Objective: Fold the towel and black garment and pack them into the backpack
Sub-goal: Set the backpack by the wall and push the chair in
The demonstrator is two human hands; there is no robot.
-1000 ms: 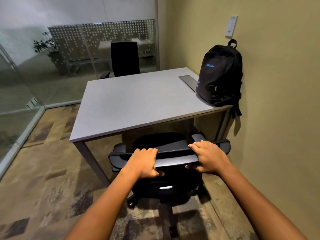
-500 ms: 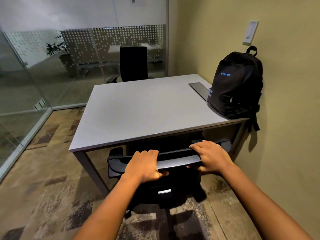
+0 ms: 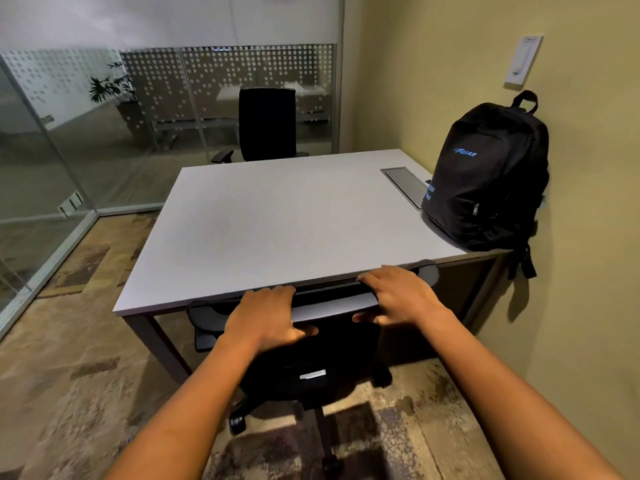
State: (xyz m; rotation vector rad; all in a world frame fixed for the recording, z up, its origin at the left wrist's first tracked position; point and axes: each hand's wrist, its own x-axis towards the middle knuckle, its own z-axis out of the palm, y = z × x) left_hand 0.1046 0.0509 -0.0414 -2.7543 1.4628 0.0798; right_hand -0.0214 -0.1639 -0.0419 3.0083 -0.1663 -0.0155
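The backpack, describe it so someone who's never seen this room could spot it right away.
Find the grey table against the yellow-green wall. At its right edge, touching that wall, stands the backpack, upright beside a grey panel set in the tabletop. It is black with small blue lettering and a top loop, the only bag there.

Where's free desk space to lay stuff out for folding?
Most of the grey desk is bare: from its left edge across to the recessed cable hatch, and from the far edge to the near one. The right rear corner is crowded by the black backpack. Both hands grip the chair back at the near edge.
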